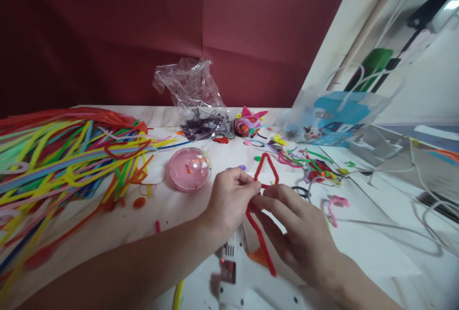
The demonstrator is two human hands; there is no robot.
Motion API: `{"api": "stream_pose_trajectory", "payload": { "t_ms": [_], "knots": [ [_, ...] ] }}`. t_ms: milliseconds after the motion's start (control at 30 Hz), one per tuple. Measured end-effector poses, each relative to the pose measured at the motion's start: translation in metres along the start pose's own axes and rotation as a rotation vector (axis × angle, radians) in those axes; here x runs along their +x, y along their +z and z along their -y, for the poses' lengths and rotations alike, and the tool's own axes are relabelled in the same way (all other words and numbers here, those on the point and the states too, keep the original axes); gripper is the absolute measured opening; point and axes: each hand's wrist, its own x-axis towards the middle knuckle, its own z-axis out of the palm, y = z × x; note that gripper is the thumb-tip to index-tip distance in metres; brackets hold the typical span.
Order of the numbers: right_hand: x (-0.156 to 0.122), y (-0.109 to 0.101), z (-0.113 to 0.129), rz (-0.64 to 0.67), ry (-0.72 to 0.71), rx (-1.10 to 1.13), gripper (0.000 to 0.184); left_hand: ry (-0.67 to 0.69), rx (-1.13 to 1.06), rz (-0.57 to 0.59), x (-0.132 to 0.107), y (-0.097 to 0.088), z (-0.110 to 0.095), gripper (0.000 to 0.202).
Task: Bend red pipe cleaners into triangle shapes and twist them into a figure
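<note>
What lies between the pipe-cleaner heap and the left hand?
In the head view, mainly a round pink dome lies between the heap and the left hand.

Translucent, blue-printed carrier bag [340, 109], at the back right of the worktop [143, 226]: large dark-blue lettering [339, 127], seemingly opening "AD", the rest unclear; smaller pale wording [323, 115] above it, too blurred to read.

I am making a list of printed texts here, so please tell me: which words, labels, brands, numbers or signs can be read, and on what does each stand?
"A", possibly "ADE": dark blue letters on the carrier bag; the ending is unclear.
Smaller lettering above, same bag: too blurred to read.
Dark panel on the white device: no characters readable.
</note>
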Motion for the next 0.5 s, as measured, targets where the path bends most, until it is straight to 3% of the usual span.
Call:
{"api": "stream_pose_trajectory", "payload": {
  "t_ms": [200,500],
  "knots": [
    [-0.0002,-0.0028,-0.0004,-0.03,-0.009,0.016,0.017,-0.028,0.019,0.054,-0.0017,-0.0002,0.0014,0.007],
    [-0.0003,-0.0041,-0.0031,0.048,-0.01,-0.046,0.016,-0.041,0.097,0.076,-0.0009,-0.0006,-0.0015,0.009]
  ]
}}
